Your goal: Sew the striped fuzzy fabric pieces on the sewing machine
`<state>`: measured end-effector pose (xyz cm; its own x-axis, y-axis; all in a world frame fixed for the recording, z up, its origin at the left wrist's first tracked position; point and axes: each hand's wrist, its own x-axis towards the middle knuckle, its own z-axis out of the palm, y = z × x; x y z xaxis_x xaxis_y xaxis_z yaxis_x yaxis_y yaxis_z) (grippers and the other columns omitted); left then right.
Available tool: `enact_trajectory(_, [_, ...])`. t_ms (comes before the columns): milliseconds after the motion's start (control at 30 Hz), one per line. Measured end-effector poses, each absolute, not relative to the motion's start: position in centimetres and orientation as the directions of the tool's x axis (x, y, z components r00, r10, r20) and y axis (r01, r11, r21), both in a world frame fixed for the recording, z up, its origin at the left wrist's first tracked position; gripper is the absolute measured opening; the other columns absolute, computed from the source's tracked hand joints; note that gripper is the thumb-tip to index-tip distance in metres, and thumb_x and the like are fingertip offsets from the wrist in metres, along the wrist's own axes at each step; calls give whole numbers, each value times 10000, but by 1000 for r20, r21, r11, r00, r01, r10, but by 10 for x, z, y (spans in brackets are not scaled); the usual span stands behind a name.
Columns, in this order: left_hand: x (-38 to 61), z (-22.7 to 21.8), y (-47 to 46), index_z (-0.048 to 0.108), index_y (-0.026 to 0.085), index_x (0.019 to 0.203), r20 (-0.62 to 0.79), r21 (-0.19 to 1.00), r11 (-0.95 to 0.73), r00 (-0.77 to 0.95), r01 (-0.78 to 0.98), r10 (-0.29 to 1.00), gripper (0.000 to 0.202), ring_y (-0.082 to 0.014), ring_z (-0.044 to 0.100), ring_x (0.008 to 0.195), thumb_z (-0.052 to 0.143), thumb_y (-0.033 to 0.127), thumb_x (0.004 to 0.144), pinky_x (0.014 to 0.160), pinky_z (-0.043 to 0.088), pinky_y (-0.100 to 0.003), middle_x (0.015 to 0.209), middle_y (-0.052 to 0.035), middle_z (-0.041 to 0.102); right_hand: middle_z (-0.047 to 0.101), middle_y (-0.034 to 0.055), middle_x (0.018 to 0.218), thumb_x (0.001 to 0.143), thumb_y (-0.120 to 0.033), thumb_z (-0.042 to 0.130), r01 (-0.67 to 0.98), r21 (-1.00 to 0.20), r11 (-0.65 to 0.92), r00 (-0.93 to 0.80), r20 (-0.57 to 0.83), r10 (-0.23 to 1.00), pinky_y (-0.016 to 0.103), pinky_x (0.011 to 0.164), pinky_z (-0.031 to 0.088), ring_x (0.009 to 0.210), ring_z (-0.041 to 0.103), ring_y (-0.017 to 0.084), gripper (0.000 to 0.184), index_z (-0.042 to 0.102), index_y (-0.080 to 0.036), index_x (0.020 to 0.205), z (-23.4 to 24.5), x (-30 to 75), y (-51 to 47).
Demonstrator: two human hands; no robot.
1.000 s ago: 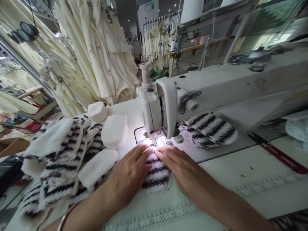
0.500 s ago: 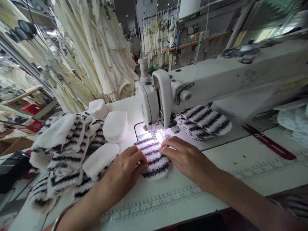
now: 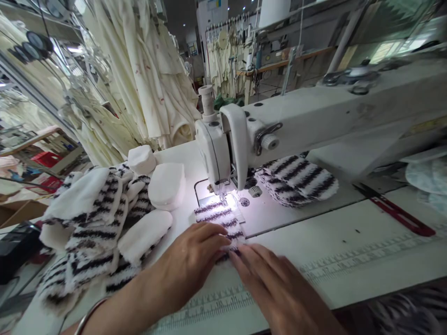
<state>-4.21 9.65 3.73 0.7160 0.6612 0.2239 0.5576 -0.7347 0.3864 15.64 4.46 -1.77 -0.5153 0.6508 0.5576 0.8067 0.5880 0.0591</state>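
Note:
A fluffy purple-and-white striped fabric piece (image 3: 213, 215) lies with its far end under the lit presser foot of a white sewing machine (image 3: 213, 153). My left hand (image 3: 195, 256) rests over the left side of this piece, fingers bent and closed on its near part. At the near end, my right hand (image 3: 275, 284) has thumb and fingertips closed on the fabric edge, close to the left fingertips. That near end is mostly covered by both hands. The right hand is slightly blurred.
Striped and white fleece pieces (image 3: 94, 223) are heaped at left, beside white pads (image 3: 167, 186). Behind the needle lies a stack of striped ovals (image 3: 296, 179). Red-handled scissors (image 3: 394, 209) lie at right. A printed ruler (image 3: 223, 302) runs along the front; cream garments (image 3: 146, 70) hang behind.
My right hand has moved from the fabric's right side near the presser foot down to its near end. My left hand has slid a little right, over the fabric.

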Motion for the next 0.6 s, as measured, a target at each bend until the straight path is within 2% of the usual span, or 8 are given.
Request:
enact_trajectory(100, [-41,32,98,586,151,1100,209,345,-782,769,520,604,217,-179,557,1119,443,109,942,989,483,-331,1183,-85,615,600,92,1251,898,-116,344,820,122,559,-536,508,674,351,780,510,1112,560,244,405,576,-126,1229,-33,152,34])
enact_trajectory(200, [-44,26,103,597,157,1094,201,347,-773,763,531,615,218,-184,559,1132,454,112,934,996,487,-336,1189,-88,617,619,97,1219,896,-98,303,827,121,549,-519,538,664,348,774,491,1083,575,242,424,593,-119,1204,-40,150,37])
enact_trajectory(300, [-47,25,111,598,165,1093,197,360,-768,762,530,618,225,-177,573,1117,460,104,926,979,499,-324,1190,-87,617,636,100,1183,908,-76,252,841,88,534,-484,564,669,349,797,460,1078,574,239,447,616,-120,1164,-36,146,46])
enact_trajectory(433, [-49,26,123,592,170,1067,221,366,-768,753,525,620,203,-169,599,1065,444,117,939,928,520,-309,1164,-84,629,649,74,1159,915,-51,269,873,16,488,-408,574,710,337,826,421,1080,567,219,429,628,-144,1130,-25,138,56])
enact_trajectory(600, [-54,25,138,575,175,1074,221,370,-767,753,524,620,215,-180,592,1101,415,113,946,942,509,-317,1196,-94,616,648,67,1144,852,11,260,870,-38,491,-377,589,715,346,867,399,1089,550,210,477,619,-147,1125,-22,132,71])
